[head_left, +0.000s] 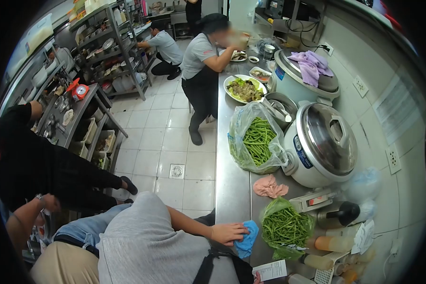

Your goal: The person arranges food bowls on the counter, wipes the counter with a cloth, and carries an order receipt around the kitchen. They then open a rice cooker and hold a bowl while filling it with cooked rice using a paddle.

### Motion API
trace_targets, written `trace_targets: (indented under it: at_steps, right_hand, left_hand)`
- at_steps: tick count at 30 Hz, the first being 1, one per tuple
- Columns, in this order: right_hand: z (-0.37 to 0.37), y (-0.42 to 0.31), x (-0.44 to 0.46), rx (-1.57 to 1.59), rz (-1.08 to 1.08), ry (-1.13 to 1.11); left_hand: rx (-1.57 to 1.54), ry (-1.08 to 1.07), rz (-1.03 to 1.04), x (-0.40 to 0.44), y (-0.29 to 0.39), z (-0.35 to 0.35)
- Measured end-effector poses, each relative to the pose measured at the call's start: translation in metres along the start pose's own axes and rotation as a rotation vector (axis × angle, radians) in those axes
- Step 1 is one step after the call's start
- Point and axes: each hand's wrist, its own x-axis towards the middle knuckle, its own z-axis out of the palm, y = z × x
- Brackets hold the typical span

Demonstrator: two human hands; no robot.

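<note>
My left hand [228, 233] reaches from a grey sleeve to the counter's near edge, its fingers closed on a crumpled blue cloth [246, 239]. Only some fingertips of my right hand [258, 278] show at the bottom edge, at the corner of a printed paper slip [271, 270] they appear to hold. Just right of the blue cloth lies an open green plastic bag of green beans [287, 223]. Farther up the counter are a pink cloth [270, 186] and a larger clear bag of green beans [259, 142].
Two large rice cookers [317, 146] line the wall side of the steel counter [233, 189]. Bottles [333, 243] crowd its lower right. Beyond stand a platter of food [245, 88] and a person in a black cap [203, 61]. Other people work at left near shelves [113, 47].
</note>
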Motion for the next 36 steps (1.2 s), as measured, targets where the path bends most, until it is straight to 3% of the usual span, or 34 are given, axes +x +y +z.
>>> trace_targets:
  at_steps: [10,15,25,31,34,36]
  right_hand:
    - [-0.016,0.004,-0.013,-0.134,-0.102,-0.026]
    - [-0.019,-0.022,0.0,0.041,-0.048,0.065]
    - [-0.009,-0.016,-0.003,0.145,0.177,-0.07]
    - [-0.006,0.002,-0.014,0.366,0.556,-0.162]
    - [-0.024,-0.016,-0.009,0.125,0.173,-0.165]
    - [-0.013,-0.002,-0.009,0.209,0.449,-0.262]
  left_hand:
    - [-0.013,0.017,-0.006,-0.002,0.002,-0.002]
    - [-0.021,0.037,0.004,-0.001,0.001,-0.001]
    - [-0.041,0.017,0.022,0.0,-0.002,0.001]
    - [-0.04,0.024,0.004,-0.002,-0.005,0.004]
    - [-0.028,0.037,0.018,-0.001,-0.003,0.004]
    - [-0.012,0.045,0.016,-0.002,-0.001,0.003]
